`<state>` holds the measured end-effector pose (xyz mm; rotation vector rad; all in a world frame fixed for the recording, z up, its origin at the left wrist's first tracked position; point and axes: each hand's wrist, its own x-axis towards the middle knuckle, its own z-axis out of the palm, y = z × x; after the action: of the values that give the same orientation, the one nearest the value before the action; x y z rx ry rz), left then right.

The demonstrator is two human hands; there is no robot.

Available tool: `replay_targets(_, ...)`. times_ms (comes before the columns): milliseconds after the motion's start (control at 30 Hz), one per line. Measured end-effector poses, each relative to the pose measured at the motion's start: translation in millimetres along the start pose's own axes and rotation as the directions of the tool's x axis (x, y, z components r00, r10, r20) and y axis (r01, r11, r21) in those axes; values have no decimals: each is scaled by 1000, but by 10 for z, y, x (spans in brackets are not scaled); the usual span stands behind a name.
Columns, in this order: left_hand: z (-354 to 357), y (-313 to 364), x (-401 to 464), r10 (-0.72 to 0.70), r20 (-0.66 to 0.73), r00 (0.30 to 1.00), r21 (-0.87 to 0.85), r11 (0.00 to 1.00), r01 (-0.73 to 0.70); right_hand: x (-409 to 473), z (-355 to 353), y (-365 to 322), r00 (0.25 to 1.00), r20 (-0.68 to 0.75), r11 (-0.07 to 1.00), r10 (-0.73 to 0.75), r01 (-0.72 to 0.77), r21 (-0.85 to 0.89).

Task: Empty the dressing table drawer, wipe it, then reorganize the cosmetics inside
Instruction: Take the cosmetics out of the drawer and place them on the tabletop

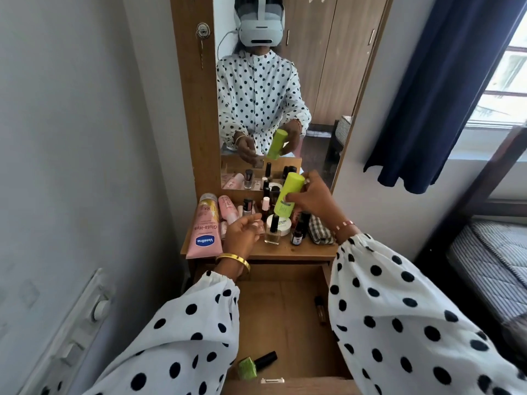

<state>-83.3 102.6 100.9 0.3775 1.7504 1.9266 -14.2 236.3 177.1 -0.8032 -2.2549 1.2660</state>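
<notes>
My right hand (312,198) grips a lime-green bottle (288,193), tilted, above the crowded dressing table top (285,250). My left hand (242,233) holds a small clear square bottle (258,228) just over the table top, beside a nail polish bottle with a black cap (273,232). Below, the wooden drawer (282,317) stands pulled open. In it lie a green nail polish with a black cap (255,364) near the front and a small dark vial (320,307) by the right wall.
On the top stand a pink Vaseline tube (204,232), a second pink tube (228,208), a white jar (282,223), several small bottles and a checked pouch (320,229). A mirror (273,89) rises behind. A bed (490,266) is at right, a wall at left.
</notes>
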Motion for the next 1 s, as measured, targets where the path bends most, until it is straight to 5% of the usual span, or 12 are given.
replay_targets(367, 131, -346, 25, -99, 0, 995, 64, 993, 99, 403, 180, 33, 992, 108, 833, -70, 117, -541)
replay_targets(733, 146, -373, 66, -100, -16, 995, 87, 991, 101, 490, 277, 166, 988, 139, 770, -63, 137, -623)
replay_targets(1000, 95, -310, -9, -35, 0, 999, 82, 996, 35, 428, 207, 192, 987, 72, 821, -143, 159, -549)
